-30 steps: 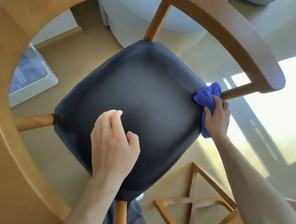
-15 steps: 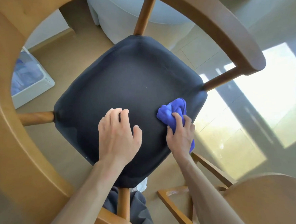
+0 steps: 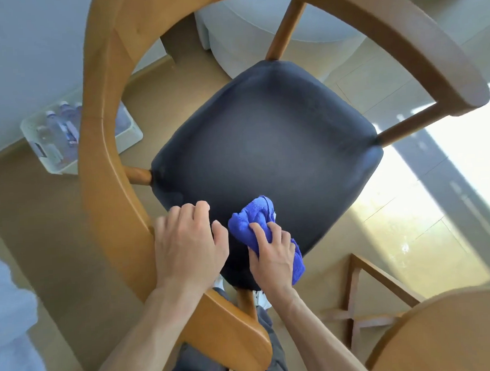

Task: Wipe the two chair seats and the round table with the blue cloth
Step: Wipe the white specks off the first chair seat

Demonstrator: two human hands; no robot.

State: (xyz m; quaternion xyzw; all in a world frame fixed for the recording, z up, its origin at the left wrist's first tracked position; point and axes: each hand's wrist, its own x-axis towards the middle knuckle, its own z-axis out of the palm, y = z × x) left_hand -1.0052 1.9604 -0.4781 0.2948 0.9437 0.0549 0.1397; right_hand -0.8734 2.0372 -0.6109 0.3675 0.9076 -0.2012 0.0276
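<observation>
A person's right hand [image 3: 273, 254] pressed a bunched blue cloth [image 3: 254, 221] onto the near corner of a dark chair seat [image 3: 268, 155], fingers curled over the fabric. The left hand [image 3: 188, 245] rested just beside it at the seat's edge, fingers bent and close together, holding nothing. A round wooden table [image 3: 450, 336] stood at lower right, a curved wooden armrest [image 3: 104, 130] ringing the seat.

No text, brand or number can be read anywhere in the head view. The bottles [image 3: 62, 129] in the white bin [image 3: 127, 134] on the floor carry labels, but these are too small and blurred to make out. A dark tag [image 3: 39, 148] on the bin's near wall is just as illegible.
</observation>
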